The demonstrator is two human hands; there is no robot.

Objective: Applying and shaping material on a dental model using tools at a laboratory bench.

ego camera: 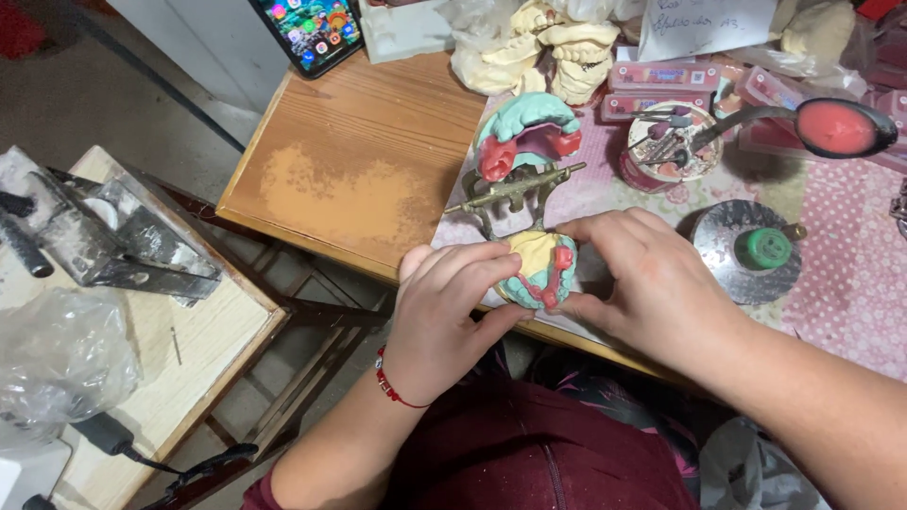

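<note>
left hand (444,312) and right hand (647,283): fingers of both clasp the cast (539,269) | cast: rounded, chalky yellow, teal and red wax, at worktop (359,170) edge | articulator (515,184): dull brass frame, just behind | worktop: worn wood

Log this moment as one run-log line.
left hand: gripping dental cast | right hand: gripping same cast | cast: on articulator, at table edge

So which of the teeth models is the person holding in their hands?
The yellow model with teal and red wax, at the table's front edge, sits between the left hand and right hand. The teal-topped one on the metal frame and the plain cream casts behind are untouched.
</note>
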